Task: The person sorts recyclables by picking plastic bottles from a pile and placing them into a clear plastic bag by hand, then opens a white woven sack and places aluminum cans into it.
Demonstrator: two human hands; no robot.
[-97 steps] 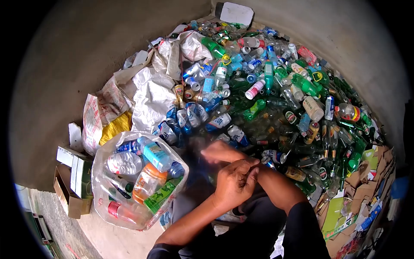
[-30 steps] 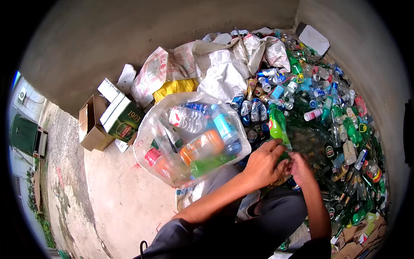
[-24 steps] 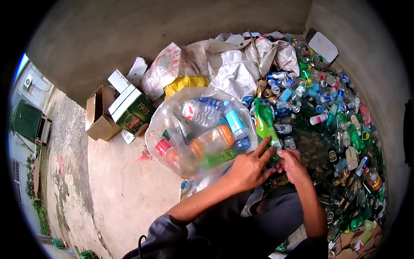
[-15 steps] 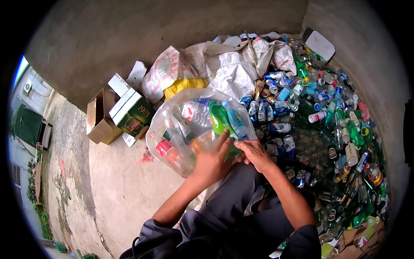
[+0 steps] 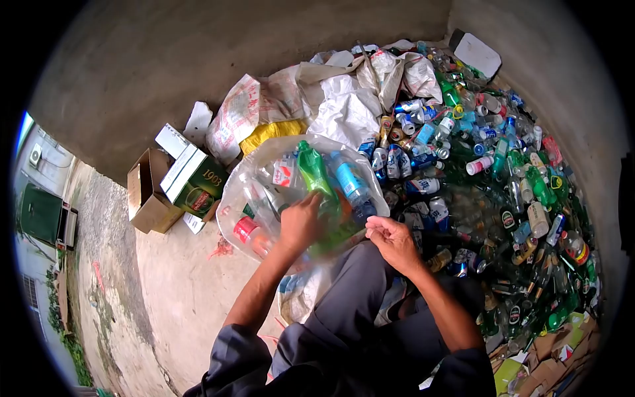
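Note:
A clear plastic bag [image 5: 233, 198] stands open-mouthed in front of my knees, with several bottles inside. My left hand [image 5: 299, 223] reaches into it, fingers curled against a green plastic bottle [image 5: 314, 171]; the fingertips and the green plastic below them are smeared by motion. At the bag's right rim, my right hand [image 5: 395, 243] pinches the edge between thumb and fingers. Beside the green bottle lies a bottle with a blue label [image 5: 350, 177]. A red-labelled bottle [image 5: 246, 230] rests at the bag's left side.
Cans and bottles form a large heap [image 5: 476, 218] on my right. White woven sacks [image 5: 350, 109] and a yellow sack [image 5: 271, 135] lie along the wall. A green carton [image 5: 202, 182] and an open cardboard box [image 5: 149, 192] stand left. Flattened cardboard [image 5: 542, 374] lies lower right.
My left hand has drawn left and its fingers have curled. The green bottle has shifted within the bag. My right hand has moved slightly at the rim, and the view has turned a little.

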